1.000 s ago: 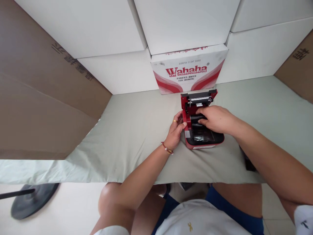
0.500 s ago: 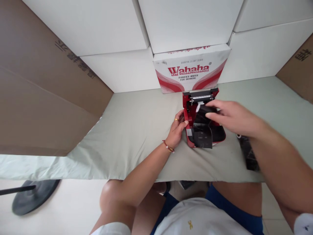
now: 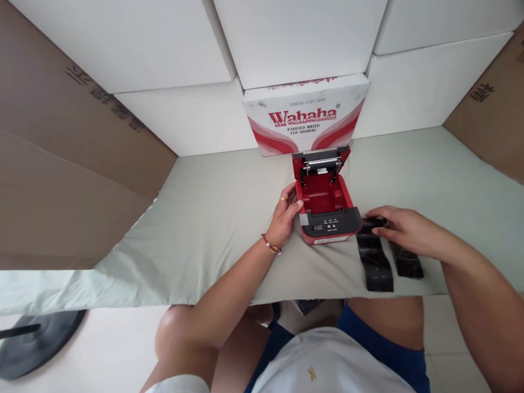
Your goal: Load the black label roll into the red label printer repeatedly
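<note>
Nearest, by the front edge of the table [image 3: 221,218], a black strip [image 3: 374,262] is held at its far end by the outstretched right hand [image 3: 403,232], while just beyond it the open red printer [image 3: 325,204] is gripped at its left side by the left hand [image 3: 284,221].

I count one red label printer [image 3: 325,210], two black ribbon strips [image 3: 374,262], one Wahaha water carton [image 3: 305,117], five plain white boxes [image 3: 303,38] and one round black stand base [image 3: 36,349].
</note>
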Available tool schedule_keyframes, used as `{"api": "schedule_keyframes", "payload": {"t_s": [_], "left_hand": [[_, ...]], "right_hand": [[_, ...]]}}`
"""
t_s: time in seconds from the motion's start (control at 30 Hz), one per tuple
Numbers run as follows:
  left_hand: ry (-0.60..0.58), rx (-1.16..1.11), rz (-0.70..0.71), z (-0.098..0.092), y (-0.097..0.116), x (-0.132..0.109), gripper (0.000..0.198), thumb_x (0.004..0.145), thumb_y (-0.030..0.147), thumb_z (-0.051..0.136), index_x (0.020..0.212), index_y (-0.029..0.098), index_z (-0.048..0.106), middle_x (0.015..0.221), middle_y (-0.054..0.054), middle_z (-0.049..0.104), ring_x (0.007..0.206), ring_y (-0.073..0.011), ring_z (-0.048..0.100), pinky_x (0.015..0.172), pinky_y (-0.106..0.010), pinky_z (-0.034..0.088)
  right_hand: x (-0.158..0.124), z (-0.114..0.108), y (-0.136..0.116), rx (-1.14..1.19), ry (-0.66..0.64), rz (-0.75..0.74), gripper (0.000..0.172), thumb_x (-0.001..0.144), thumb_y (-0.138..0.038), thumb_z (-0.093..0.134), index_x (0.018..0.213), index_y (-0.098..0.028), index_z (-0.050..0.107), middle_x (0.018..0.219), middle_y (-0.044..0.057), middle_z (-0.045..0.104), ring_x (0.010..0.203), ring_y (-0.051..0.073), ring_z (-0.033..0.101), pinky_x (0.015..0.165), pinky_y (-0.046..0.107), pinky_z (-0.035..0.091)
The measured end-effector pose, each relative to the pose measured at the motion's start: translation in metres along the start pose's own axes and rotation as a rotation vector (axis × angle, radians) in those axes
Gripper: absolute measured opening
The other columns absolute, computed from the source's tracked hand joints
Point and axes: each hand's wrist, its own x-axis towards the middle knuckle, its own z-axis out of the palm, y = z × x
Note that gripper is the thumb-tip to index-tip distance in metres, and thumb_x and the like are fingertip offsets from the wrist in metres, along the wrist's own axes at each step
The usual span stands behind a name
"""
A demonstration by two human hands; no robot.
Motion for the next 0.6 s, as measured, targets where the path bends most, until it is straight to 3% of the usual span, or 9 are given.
{"api": "schedule_keyframes", "payload": {"t_s": [0.07,0.17,0.23,0.4,0.5,0.6], "left_hand": [[0.002,0.004,-0.006,-0.001,0.001,0.0,0.066,0.09,0.058,0.081,0.146,0.031,0.058,0.161,-0.008,0.059,0.156,-0.0306,0.051,0.131,-0.05,0.039],[0.016,0.006,-0.012,-0.001,0.002,-0.001,0.065,0.091,0.057,0.081,0.146,0.032,0.058,0.165,-0.007,0.057,0.157,-0.0302,0.05,0.132,-0.049,0.039],[0.022,0.009,-0.016,-0.001,0.001,-0.001,0.065,0.091,0.057,0.081,0.146,0.032,0.058,0.165,-0.007,0.056,0.157,-0.03,0.051,0.132,-0.049,0.039],[0.036,-0.012,-0.014,0.001,0.001,0.0,0.067,0.087,0.057,0.084,0.143,0.03,0.059,0.162,-0.008,0.059,0.156,-0.0299,0.051,0.132,-0.05,0.039],[0.031,-0.011,-0.01,0.001,0.002,0.0,0.066,0.087,0.058,0.083,0.142,0.03,0.059,0.158,-0.008,0.061,0.154,-0.0298,0.052,0.131,-0.05,0.041],[0.02,0.02,0.004,0.001,0.001,0.001,0.065,0.089,0.058,0.081,0.143,0.03,0.058,0.16,-0.008,0.06,0.155,-0.0297,0.052,0.132,-0.051,0.04]], "right_hand": [[-0.008,-0.002,0.006,0.043,0.144,0.031,0.053,0.088,-0.06,0.066,0.127,-0.026,0.078,0.123,0.012,0.081,0.096,0.029,0.074,0.09,0.044,0.058],[-0.024,-0.022,0.027,0.034,0.4,0.194,0.051,0.086,-0.066,0.064,0.114,-0.028,0.083,0.1,0.009,0.082,0.074,0.024,0.065,0.072,0.041,0.051],[-0.029,-0.034,0.044,-0.064,0.464,0.252,0.042,0.084,-0.062,0.065,0.103,-0.03,0.084,0.093,0.01,0.081,0.071,0.025,0.062,0.07,0.043,0.047],[-0.013,-0.026,0.072,-0.212,0.307,-0.011,0.03,0.081,-0.047,0.071,0.102,-0.032,0.087,0.112,0.014,0.084,0.102,0.034,0.067,0.093,0.05,0.05],[-0.001,-0.017,0.069,-0.214,0.224,-0.065,0.03,0.084,-0.046,0.072,0.104,-0.032,0.087,0.112,0.015,0.084,0.103,0.035,0.068,0.098,0.052,0.05],[-0.002,-0.019,0.05,-0.207,0.266,-0.071,0.031,0.087,-0.056,0.074,0.101,-0.031,0.086,0.1,0.015,0.082,0.094,0.033,0.069,0.091,0.051,0.054]]}}
